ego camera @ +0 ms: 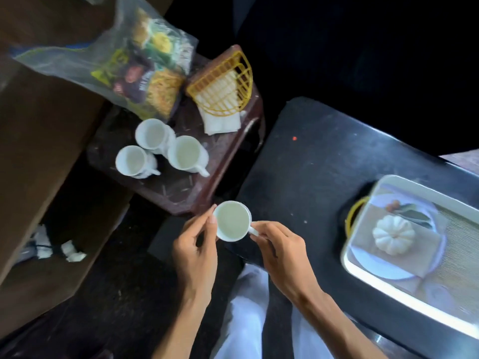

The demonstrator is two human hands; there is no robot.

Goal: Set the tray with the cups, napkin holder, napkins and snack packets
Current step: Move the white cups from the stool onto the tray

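I hold a white cup (231,221) in the air between both hands, near the left edge of the black table. My right hand (280,248) pinches its handle. My left hand (195,244) touches its rim with the fingertips. Three more white cups (153,133) (133,161) (186,154) stand on a small brown stool. Behind them lies a yellow napkin holder (223,84) with white napkins (220,123) under it, and a clear bag of snack packets (134,66). The white-rimmed tray (404,288) with a printed pumpkin picture lies at the right on the black table.
The black table (318,161) spreads from the middle to the right. The brown stool (181,193) stands left of it. A brown wooden surface (39,130) fills the left side. Crumpled white paper (72,252) lies on the dark floor. My white trousers (248,314) show below.
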